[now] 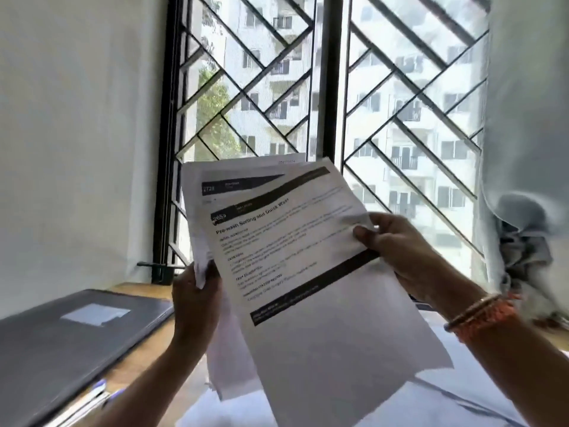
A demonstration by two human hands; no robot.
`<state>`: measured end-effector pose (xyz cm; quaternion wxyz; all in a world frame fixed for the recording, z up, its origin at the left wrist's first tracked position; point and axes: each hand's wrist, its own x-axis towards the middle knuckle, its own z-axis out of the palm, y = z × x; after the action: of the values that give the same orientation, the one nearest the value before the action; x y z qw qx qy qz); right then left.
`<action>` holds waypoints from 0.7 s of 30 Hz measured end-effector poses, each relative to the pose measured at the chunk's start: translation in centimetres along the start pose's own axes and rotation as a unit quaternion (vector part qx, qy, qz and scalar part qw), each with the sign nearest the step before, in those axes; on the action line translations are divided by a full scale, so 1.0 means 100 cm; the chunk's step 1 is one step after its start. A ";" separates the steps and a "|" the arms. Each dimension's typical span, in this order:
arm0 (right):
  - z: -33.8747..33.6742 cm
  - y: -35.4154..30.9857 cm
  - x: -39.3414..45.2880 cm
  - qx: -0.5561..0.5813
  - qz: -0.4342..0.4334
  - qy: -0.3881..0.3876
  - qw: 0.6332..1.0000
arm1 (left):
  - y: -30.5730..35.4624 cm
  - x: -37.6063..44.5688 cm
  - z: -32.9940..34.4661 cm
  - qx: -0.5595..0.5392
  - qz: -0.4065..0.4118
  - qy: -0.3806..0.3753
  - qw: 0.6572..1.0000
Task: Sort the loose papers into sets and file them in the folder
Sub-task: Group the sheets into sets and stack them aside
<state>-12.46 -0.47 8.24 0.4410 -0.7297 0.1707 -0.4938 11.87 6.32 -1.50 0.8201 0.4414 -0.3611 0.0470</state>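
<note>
I hold printed white papers up in front of the window. My right hand (397, 245) pinches the right edge of the front sheet (308, 266), which has black header bars and a bold title and is tilted. My left hand (195, 298) grips the lower left edge of a few sheets behind it (197, 183). A dark grey folder (61, 343) with a pale label lies shut on the wooden desk at the left. More loose white papers (431, 396) lie on the desk under my arms.
A barred window (323, 87) fills the view ahead, with a white wall at the left and a pale curtain (523, 118) at the right. Pens (101, 392) lie by the folder's near edge. Bangles circle my right wrist.
</note>
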 end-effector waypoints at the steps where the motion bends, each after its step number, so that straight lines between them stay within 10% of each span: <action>1: 0.000 0.005 0.002 0.009 -0.001 0.016 1.000 | 0.001 -0.003 0.000 -0.009 -0.002 -0.009 1.000; 21: -0.005 0.032 -0.001 0.025 -0.070 0.074 0.994 | -0.003 -0.001 0.001 -0.016 0.043 -0.052 0.998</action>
<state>-12.36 -2.35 5.65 0.4096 -0.6899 0.1392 -0.5805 11.84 6.11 -1.76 0.8045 0.4141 -0.4224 0.0539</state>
